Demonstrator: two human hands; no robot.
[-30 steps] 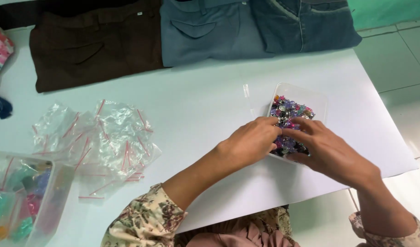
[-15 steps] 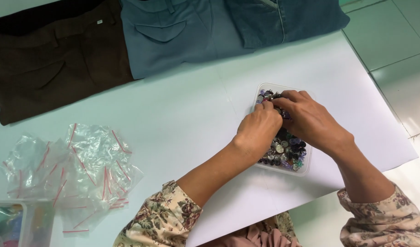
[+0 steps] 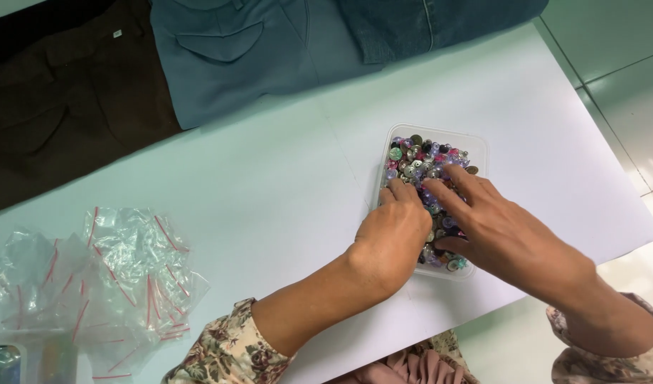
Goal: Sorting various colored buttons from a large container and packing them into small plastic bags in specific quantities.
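Left hand: your left hand [image 3: 393, 238] sits on the near-left part of the clear plastic tub [image 3: 476, 146], knuckles up, fingers curled down into the buttons. Can't tell if you've actually pinched one, the fingertips are buried.

Right hand: your right hand [image 3: 498, 229] comes in from the right and lies flat over the tub, fingers spread apart and stretched toward its left side, resting on top of the pile. Nothing clamped that I can see.

Buttons: the mixed buttons [image 3: 422, 160] fill the tub, mostly metallic with purple, pink and teal ones mixed in. Your hands cover the near half, so only the far half shows.

Tub spot: it's on the white tabletop [image 3: 269, 199], right of the middle, near the front edge on your side.

Bags: a loose heap of little clear zip bags [image 3: 120, 277] with red strips lies well off to your left, near the front edge.

Other container: a bit of another clear container [image 3: 28, 359] pokes in at the bottom left corner, just beside the bags.

Clothes: along the far edge there's a brown garment [image 3: 56, 107], a grey-blue one [image 3: 234, 57] beside it, and a dark denim one [image 3: 426, 21] to its right.

Sleeves: both your arms have floral sleeves [image 3: 227, 348].
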